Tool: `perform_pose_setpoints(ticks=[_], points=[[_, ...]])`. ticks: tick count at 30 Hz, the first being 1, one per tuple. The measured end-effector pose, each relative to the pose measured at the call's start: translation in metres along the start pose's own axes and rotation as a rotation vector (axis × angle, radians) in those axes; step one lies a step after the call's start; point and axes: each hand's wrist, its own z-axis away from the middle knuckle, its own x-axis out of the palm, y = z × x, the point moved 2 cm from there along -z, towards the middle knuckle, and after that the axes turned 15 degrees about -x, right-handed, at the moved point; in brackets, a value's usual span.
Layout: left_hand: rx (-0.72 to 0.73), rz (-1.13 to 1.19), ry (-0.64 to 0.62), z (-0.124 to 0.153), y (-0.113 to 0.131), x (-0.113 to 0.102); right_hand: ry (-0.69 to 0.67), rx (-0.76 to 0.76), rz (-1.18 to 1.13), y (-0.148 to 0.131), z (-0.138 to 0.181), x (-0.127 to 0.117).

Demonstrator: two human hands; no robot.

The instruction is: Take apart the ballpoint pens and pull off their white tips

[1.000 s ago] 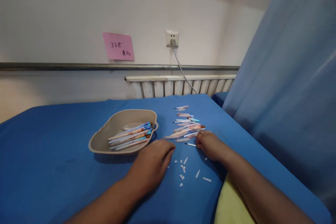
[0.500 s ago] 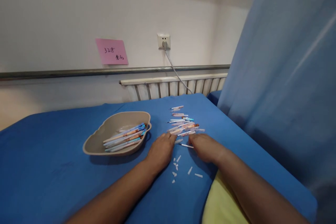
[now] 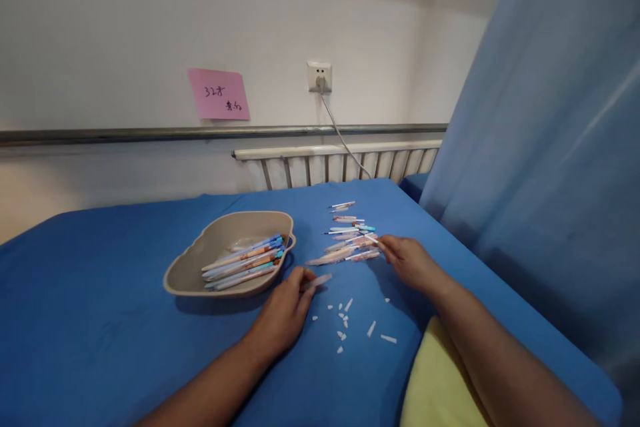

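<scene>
My left hand (image 3: 284, 307) rests on the blue cloth with its fingers closed on a pale pen barrel (image 3: 318, 279) that sticks out to the right. My right hand (image 3: 410, 260) pinches a thin white refill (image 3: 371, 239) at the right edge of a loose pile of pen parts (image 3: 347, 240). A beige tray (image 3: 200, 260) to the left holds several assembled pens (image 3: 245, 260). Small white caps (image 3: 345, 320) lie scattered between my hands.
The blue-covered table (image 3: 100, 320) runs back to a white wall with a radiator (image 3: 335, 163), a socket with a cable (image 3: 320, 75) and a pink note (image 3: 219, 94). A blue curtain (image 3: 540, 113) hangs at the right. Yellow fabric (image 3: 435, 387) lies under my right forearm.
My left hand has drawn back from the pile with a pen barrel in its fingers. My right hand has lifted a refill and moved toward the pile's right edge.
</scene>
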Motion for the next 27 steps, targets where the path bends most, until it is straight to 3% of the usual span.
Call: perform_pose_setpoints(ticks=[5,8,14,19,22,27], points=[[-0.114,0.25,-0.038,-0.009,-0.002,0.001,0.153,0.095,-0.111,-0.003,-0.002,0.007],[-0.134,0.29,-0.033,-0.013,-0.004,0.001,0.173,0.128,-0.142,-0.004,-0.004,0.015],[-0.115,0.301,-0.033,-0.013,-0.003,0.002,0.368,0.237,-0.219,0.011,-0.004,0.017],[-0.1,0.304,-0.038,-0.007,0.003,0.007,0.352,0.239,-0.236,0.015,-0.003,0.019],[-0.16,0.387,0.005,-0.011,-0.002,0.009,0.266,0.131,-0.258,0.007,-0.004,0.022],[-0.303,0.58,0.016,-0.022,-0.012,0.01,0.026,-0.312,-0.188,-0.021,-0.007,0.028]])
